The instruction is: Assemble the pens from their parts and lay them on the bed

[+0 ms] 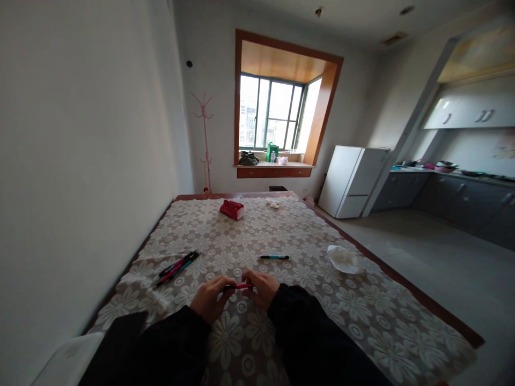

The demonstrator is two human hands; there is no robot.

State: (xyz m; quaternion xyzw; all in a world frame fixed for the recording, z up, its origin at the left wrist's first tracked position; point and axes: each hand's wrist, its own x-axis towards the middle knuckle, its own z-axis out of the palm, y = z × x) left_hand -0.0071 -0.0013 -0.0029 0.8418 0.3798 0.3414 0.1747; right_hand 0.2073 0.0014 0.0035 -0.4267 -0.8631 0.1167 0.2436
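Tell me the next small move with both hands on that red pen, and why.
Probably pull the hands apart along the pen's length. The left hand and right hand each pinch one end of the red pen, held level just above the lace tablecloth, a grip suited to uncapping. More pens lie to the left.

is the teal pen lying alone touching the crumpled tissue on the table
Apart. The head view shows the teal pen lying well left of the crumpled tissue, with bare patterned tablecloth between them.
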